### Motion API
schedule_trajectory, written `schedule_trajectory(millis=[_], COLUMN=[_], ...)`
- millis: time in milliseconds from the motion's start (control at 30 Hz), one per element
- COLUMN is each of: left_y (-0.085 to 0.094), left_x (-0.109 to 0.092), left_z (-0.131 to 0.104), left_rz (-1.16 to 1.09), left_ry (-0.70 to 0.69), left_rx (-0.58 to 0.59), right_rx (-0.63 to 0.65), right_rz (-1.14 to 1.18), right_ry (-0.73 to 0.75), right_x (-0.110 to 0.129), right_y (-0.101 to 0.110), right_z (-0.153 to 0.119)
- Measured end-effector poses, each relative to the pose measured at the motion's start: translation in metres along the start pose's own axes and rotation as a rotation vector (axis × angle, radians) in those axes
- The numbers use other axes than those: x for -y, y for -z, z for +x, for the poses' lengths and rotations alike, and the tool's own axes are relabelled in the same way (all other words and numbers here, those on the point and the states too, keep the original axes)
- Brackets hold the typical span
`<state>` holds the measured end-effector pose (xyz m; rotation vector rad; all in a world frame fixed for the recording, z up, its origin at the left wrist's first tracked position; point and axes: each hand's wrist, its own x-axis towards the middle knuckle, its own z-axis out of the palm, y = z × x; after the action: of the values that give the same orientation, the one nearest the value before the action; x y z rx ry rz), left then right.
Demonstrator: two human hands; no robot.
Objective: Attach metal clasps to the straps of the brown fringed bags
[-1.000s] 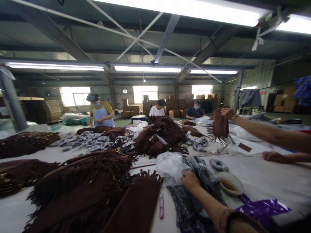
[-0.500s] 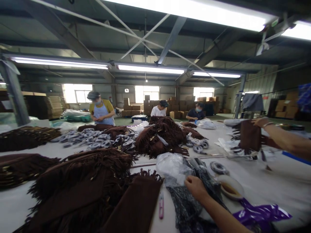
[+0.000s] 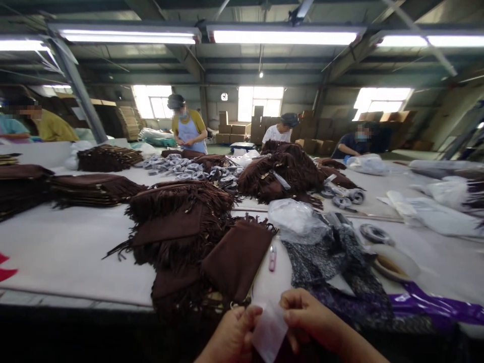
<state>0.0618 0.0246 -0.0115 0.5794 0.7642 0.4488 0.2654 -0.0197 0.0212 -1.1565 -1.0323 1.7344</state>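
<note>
A small translucent plastic bag (image 3: 269, 330) is stretched between my two hands at the near edge of the table. My left hand (image 3: 236, 333) pinches its left side between thumb and fingers. The bag's upper right corner is gripped by the closed fingers of my right hand (image 3: 312, 315). Just beyond my hands lies a dark brown fringed pouch (image 3: 240, 252), beside a heap of similar fringed pouches (image 3: 170, 232). Pink-handled thread snips (image 3: 272, 259) rest on the white table to the pouch's right. A crumpled pile of clear plastic bags (image 3: 297, 219) sits farther back.
Black-and-white speckled fabric (image 3: 317, 259), a roll of tape (image 3: 395, 262) and purple plastic packaging (image 3: 438, 307) lie to the right. Stacked pouches (image 3: 96, 189) stand at left; coiled grey straps (image 3: 181, 169) lie behind. Several co-workers, one in a blue apron (image 3: 191, 136), stand across the table.
My right hand has come back from the plastic bag pile, and a small bag is now between both hands. My left hand has entered view. The view has swung left and down.
</note>
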Motion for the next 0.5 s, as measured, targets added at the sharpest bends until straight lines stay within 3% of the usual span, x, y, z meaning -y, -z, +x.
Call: schedule_trajectory(millis=[100, 267, 400, 500], left_y=[-0.003, -0.002, -0.003, -0.002], left_x=[0.001, 0.004, 0.006, 0.004], left_z=[-0.003, -0.004, -0.003, -0.006], left_rz=[0.005, 0.044, 0.049, 0.075], left_ry=[-0.045, -0.080, -0.071, -0.094], left_rx=[-0.017, -0.085, -0.094, -0.122], right_rx=[-0.002, -0.256, -0.430, -0.642], right_rz=[-0.110, -0.380, -0.430, -0.519], right_ry=[-0.059, 0.065, 0.130, 0.190], right_x=[-0.001, 0.005, 0.014, 0.023], right_y=[-0.012, -0.011, 0.009, 0.039], right_z=[0.007, 0.017, 0.002, -0.026])
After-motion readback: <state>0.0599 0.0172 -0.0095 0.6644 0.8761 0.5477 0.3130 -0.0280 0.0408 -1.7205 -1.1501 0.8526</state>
